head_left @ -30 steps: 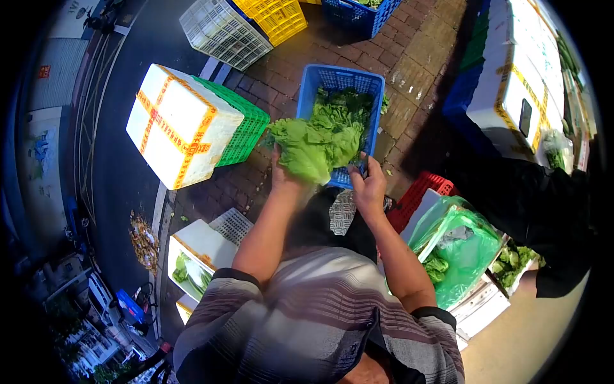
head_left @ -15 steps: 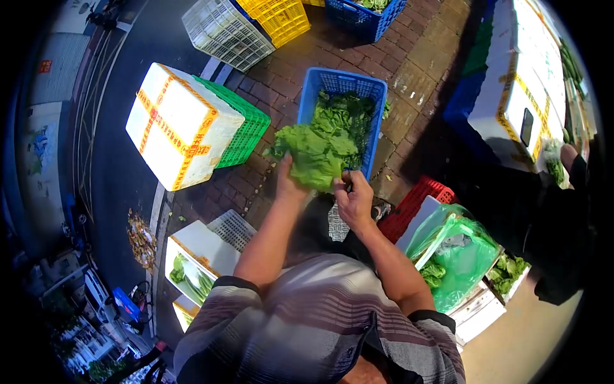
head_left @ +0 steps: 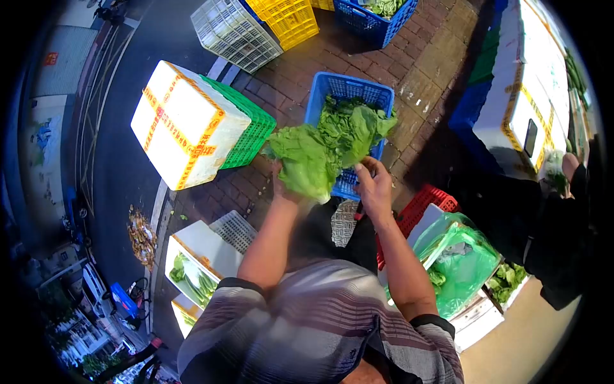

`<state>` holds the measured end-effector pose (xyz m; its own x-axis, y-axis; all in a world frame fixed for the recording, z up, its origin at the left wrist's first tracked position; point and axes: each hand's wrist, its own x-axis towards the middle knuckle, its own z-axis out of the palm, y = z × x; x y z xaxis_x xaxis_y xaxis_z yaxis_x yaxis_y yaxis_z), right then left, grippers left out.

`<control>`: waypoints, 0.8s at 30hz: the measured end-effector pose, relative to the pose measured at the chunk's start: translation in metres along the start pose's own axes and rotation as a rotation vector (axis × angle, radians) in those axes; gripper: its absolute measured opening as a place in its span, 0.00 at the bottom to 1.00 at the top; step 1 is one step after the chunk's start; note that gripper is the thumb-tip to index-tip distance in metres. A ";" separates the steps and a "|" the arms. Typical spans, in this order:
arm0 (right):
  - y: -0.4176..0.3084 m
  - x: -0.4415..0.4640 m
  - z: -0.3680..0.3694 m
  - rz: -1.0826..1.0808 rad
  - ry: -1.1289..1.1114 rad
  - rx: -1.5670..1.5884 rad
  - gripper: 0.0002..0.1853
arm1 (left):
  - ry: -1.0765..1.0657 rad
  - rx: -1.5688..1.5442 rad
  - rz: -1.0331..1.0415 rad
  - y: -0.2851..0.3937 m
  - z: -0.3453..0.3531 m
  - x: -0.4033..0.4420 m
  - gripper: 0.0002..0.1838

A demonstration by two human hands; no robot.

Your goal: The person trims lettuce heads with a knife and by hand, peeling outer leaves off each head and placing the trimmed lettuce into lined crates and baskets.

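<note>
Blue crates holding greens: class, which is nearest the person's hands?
The middle blue crate, whose near end the right hand overlaps in view. The other blue crate stands farther out, at the top edge near the yellow crate.

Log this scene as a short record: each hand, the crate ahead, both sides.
Left hand: holding a head of lettuce
Right hand: fingertips at the lower edge of a leaf; grip unclear
Crate ahead: blue crate, with leafy greens inside
Left side: taped white foam box against a green crate
Right side: red crate near a green plastic bag
</note>
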<state>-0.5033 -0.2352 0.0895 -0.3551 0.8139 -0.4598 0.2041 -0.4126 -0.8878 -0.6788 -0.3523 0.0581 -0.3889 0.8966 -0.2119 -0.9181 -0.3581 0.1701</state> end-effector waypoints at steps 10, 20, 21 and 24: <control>-0.052 0.005 0.001 -0.520 -0.358 -0.397 0.26 | 0.190 0.211 -0.234 -0.005 -0.008 -0.013 0.46; -0.019 0.015 -0.017 -0.330 -0.469 -0.296 0.06 | 0.340 0.070 -0.511 -0.026 -0.003 -0.027 0.42; -0.018 0.012 -0.018 -0.273 -0.446 -0.240 0.05 | 0.346 0.092 -0.513 -0.027 -0.010 -0.027 0.43; -0.015 0.008 -0.021 -0.173 -0.387 -0.173 0.03 | 0.305 0.212 -0.495 -0.028 -0.023 -0.028 0.44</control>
<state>-0.4904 -0.2137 0.0991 -0.7052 0.6388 -0.3076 0.2494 -0.1827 -0.9510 -0.6438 -0.3729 0.0371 0.0467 0.8170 -0.5747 -0.9722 0.1693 0.1618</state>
